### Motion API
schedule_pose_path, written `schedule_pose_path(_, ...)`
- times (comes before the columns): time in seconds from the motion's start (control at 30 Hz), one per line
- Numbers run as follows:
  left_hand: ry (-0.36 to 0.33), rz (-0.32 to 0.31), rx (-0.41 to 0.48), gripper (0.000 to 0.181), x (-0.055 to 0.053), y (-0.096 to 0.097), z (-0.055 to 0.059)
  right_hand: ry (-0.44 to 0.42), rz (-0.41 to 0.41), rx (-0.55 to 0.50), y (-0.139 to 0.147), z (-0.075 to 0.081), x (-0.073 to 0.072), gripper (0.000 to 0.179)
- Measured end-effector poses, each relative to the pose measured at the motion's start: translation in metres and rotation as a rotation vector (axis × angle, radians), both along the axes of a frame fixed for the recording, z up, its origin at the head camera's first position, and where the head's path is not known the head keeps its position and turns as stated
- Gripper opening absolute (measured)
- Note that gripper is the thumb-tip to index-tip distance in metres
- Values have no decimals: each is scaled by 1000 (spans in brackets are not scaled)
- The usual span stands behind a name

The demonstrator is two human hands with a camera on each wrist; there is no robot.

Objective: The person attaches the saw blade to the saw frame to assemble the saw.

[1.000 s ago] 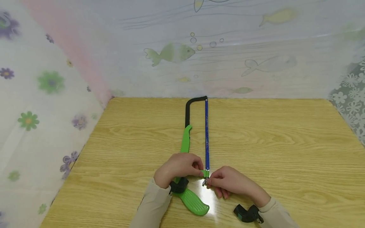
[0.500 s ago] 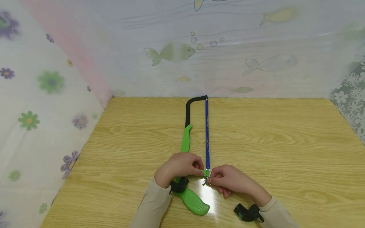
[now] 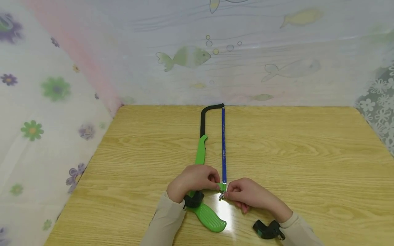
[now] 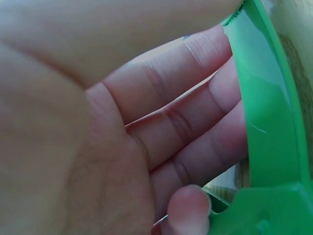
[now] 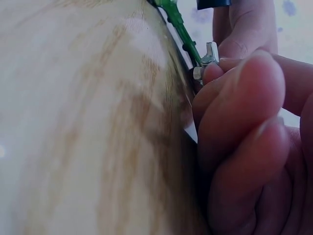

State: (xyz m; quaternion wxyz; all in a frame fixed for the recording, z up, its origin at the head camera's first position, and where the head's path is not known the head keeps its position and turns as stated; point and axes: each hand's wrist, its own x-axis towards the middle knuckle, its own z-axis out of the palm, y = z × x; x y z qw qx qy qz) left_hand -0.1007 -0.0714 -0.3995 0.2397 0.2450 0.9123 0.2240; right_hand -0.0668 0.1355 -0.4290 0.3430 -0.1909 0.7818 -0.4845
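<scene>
A hacksaw point(image 3: 200, 152) with a green and black frame lies flat on the table, its blue blade point(image 3: 223, 147) to the right. My left hand point(image 3: 194, 178) reaches over the green frame and holds the lug at the near end of the blade between thumb and fingers. In the left wrist view, fingers of that hand bear against the green frame point(image 4: 269, 107). Just below the lug, my right hand point(image 3: 250, 194) pinches the metal wing nut point(image 3: 221, 196) with thumb and index finger. The wing nut point(image 5: 210, 54) shows partly past the fingertips in the right wrist view.
The wood-grain table point(image 3: 307, 147) meets a wall sheet with fish point(image 3: 191, 56) at the back. A flowered sheet point(image 3: 55, 136) hangs on the left. The saw's green handle point(image 3: 211, 218) points towards me, and each wrist wears a black camera mount point(image 3: 266, 229).
The right fingers have shifted slightly at the wing nut, which stands at a somewhat different angle; the lower fingers are drawn in a little. The left hand and the hacksaw stay put.
</scene>
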Motion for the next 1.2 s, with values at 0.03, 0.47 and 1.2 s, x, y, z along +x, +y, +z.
schedule_pose_path(0.03,0,0,-2,9,0,0,0,4,0,4,0,0,0,28)
schedule_pose_path(0.47,-3,3,5,9,0,2,0,5,-16,22,-1,3,1,37)
schedule_pose_path(1.2,6,-10,2,10,1,0,2,36,-21,64,-6,6,3,39)
